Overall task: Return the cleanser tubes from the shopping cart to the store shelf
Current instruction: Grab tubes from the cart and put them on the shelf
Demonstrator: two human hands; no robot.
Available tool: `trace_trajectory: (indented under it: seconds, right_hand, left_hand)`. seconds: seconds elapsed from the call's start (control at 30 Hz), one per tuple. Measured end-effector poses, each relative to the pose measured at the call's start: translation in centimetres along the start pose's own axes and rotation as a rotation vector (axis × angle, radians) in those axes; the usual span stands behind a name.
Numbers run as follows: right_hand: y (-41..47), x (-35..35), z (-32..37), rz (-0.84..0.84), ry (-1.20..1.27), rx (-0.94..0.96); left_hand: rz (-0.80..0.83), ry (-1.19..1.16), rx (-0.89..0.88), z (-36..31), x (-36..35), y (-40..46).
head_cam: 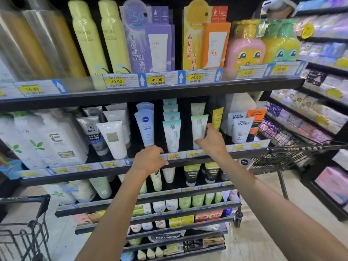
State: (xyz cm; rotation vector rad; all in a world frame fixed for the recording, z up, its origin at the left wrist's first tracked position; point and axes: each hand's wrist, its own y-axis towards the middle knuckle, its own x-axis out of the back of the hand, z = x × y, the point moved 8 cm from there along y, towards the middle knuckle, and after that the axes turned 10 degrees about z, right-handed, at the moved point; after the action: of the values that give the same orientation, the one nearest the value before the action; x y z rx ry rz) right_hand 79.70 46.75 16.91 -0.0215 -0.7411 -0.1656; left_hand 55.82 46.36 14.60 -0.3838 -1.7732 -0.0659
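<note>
Left cart (pixel 24 223): a black wire cart at the near left edge; I cannot see what it holds.
Left hand (pixel 150 159): arm reaches up from the bottom of the view, and the hand rests on the front rail of the shelf (pixel 113 166), knuckles up, fingers curled loosely over the edge and holding nothing.
Right hand (pixel 211 140): arm stretched further forward, thumb low on the front of the green tube (pixel 199 129), fingers round its right side, so it grips the tube standing cap-down at the front of its row.
Task thing: that green tube is on the middle shelf, upright, between the teal tubes (pixel 171 134) on its left and a yellow tube (pixel 217 117) on its right; a second green tube stands behind it.
Risk, tipping: the tube stands on a narrow cap, so I judge that letting go before it settles against the one behind could drop it forward over the rail.
Risk, neighbours: the fingers are close beside the yellow tube; a sideways pull on release may knock it over.
Risk, wrong row: similar pale tubes sit side by side, so a mix-up is easy.
Right cart (pixel 286 147): a wire cart beyond the right arm, beside the shelf end; whether more tubes wait in it I cannot tell.
</note>
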Motion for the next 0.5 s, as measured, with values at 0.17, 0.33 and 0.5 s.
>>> trace_trajectory:
  seconds: [0.17, 0.33, 0.5]
  right_hand:
    - [-0.9, -0.5, -0.4, -0.05, -0.24, -0.056]
    - [-0.9, -0.9, -0.8, -0.068, -0.254, -0.13]
    - [0.4, -0.9, -0.2, -0.051, -0.224, -0.163]
  left_hand:
    - [-0.034, 0.03, -0.031, 0.0, -0.1, 0.1]
    - [-0.06, 0.033, -0.049, 0.1, -0.3, 0.1]
    - [-0.066, 0.025, -0.053, 0.1, -0.2, 0.0]
